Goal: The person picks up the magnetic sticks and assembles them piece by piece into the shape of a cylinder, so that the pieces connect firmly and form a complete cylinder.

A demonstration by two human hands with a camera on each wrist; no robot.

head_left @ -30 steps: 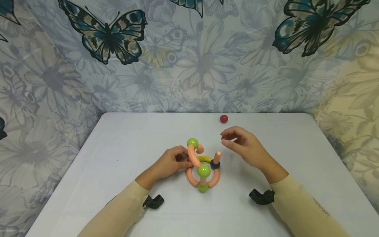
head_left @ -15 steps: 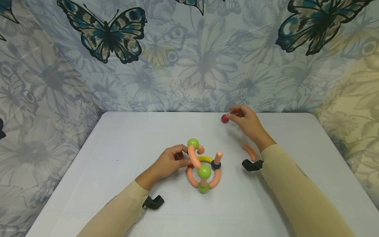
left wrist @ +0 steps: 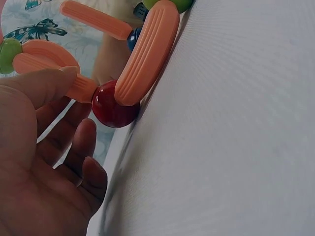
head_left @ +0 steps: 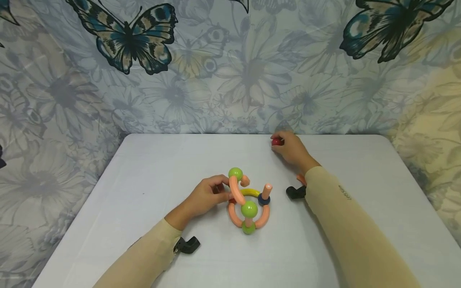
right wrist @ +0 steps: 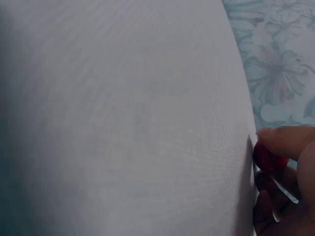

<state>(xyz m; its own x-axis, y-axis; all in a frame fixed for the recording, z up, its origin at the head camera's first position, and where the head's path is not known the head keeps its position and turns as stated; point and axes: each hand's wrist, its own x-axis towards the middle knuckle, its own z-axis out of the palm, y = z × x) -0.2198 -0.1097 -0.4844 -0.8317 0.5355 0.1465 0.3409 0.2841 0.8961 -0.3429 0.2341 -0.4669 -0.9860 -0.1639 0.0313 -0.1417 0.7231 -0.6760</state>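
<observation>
A toy structure of orange and yellow curved rods (head_left: 235, 190) and coloured balls stands mid-table. Its balls are green (head_left: 249, 209), dark blue (head_left: 264, 199) and, low on the left, red (left wrist: 114, 104). My left hand (head_left: 206, 197) pinches an upright orange rod (left wrist: 82, 89) of it between thumb and fingers, just above that red ball. Near the table's far edge my right hand (head_left: 292, 149) holds a loose red ball (head_left: 277, 142) between thumb and fingers; the right wrist view shows the same ball (right wrist: 269, 156) under the thumb.
A loose curved orange rod (head_left: 301, 179) lies on the white table (head_left: 173, 160), mostly hidden behind the right sleeve (head_left: 342, 216). Black wrist mounts (head_left: 188, 245) stick out from both sleeves. Patterned fabric with butterflies (head_left: 216, 80) rises behind the table's far edge.
My right hand has reached forward to the far edge and taken hold of the loose red ball. The orange rod came into view on the table by the right wrist. My left hand stays put.
</observation>
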